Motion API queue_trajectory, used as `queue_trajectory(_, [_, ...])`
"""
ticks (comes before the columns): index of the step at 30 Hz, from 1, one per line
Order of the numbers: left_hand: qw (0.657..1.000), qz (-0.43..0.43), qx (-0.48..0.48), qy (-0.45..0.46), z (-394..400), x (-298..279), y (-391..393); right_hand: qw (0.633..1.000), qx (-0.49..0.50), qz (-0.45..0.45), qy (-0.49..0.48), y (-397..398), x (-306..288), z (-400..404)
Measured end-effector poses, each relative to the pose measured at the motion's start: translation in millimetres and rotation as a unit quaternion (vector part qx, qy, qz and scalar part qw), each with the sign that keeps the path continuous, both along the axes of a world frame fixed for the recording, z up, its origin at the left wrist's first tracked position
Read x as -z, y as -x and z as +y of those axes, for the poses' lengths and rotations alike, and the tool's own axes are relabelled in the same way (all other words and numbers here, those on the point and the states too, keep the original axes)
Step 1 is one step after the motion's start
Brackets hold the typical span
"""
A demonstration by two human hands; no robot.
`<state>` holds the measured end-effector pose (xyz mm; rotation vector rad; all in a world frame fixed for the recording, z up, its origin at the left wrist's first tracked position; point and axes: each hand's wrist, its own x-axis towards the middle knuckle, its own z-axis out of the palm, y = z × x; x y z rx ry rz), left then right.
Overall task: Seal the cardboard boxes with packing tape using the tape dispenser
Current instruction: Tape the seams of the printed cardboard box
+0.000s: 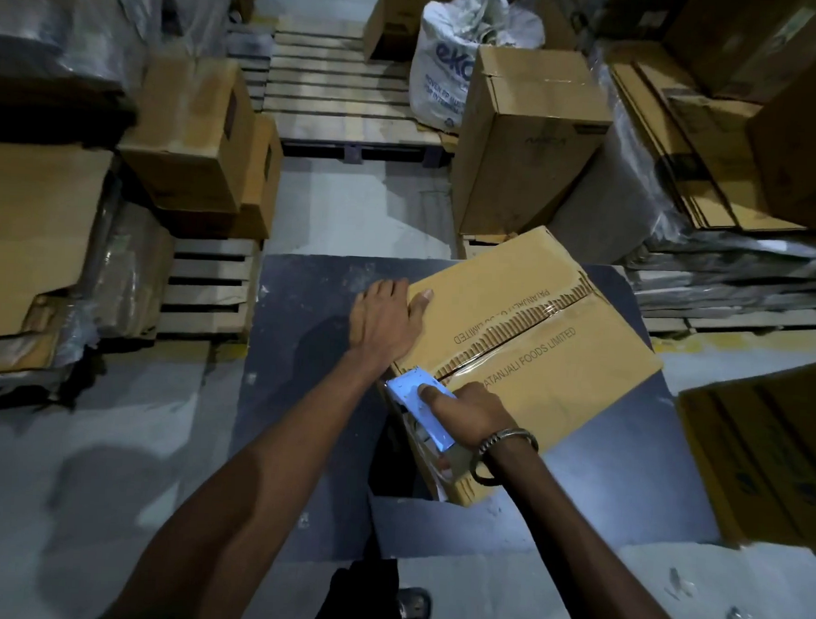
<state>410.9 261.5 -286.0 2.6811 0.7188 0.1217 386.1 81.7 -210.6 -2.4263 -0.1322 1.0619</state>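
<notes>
R hand [467, 412] grips tape dispenser [423, 403] at box [535, 357] seam; L hand [387, 322] flat on box edge.

Tan cardboard box [530, 356] lies flaps shut on dark table [299, 398], centre seam taped, running 7 to 1 o'clock. Blue tape dispenser [423, 403] sits on the seam's 7 o'clock end at the box edge.

Two hands [387, 322], one tape dispenser [423, 406]

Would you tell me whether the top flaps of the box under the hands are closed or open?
Closed: the cardboard box's flaps lie flat, meeting at the centre seam under clear tape.
</notes>
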Motion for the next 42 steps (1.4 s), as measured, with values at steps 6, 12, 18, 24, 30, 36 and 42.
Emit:
queue_trajectory(6, [1.000,0.014,0.000,-0.007,3.3,4.7,-4.0,1.000,-0.005,0.000,0.006,7.0,10.2,-26.5])
queue_trajectory(12, [1.000,0.019,0.002,0.018,4.8,8.5,-1.7,0.999,-0.015,-0.025,0.030,35.9,16.9,-61.3])
queue_trajectory(18, [1.000,0.019,0.009,0.013,2.5,9.5,0.3,0.998,-0.020,-0.038,0.053,44.0,20.0,-88.3])
queue_trajectory(24, [0.990,0.063,0.099,-0.073,-69.3,16.5,30.1,0.998,-0.014,-0.039,0.040,42.8,19.5,-90.9])
queue_trajectory(30, [0.985,0.077,0.128,-0.082,-67.5,21.0,33.6,0.998,-0.002,-0.055,0.012,50.5,19.0,-92.0])
queue_trajectory(36, [0.985,0.081,0.130,-0.083,-69.7,20.6,32.5,0.999,0.026,-0.045,0.015,67.5,20.7,-122.5])
queue_trajectory(42, [0.983,0.083,0.143,-0.076,-80.9,16.5,42.8,0.996,0.033,-0.082,0.016,78.8,24.9,-125.6])
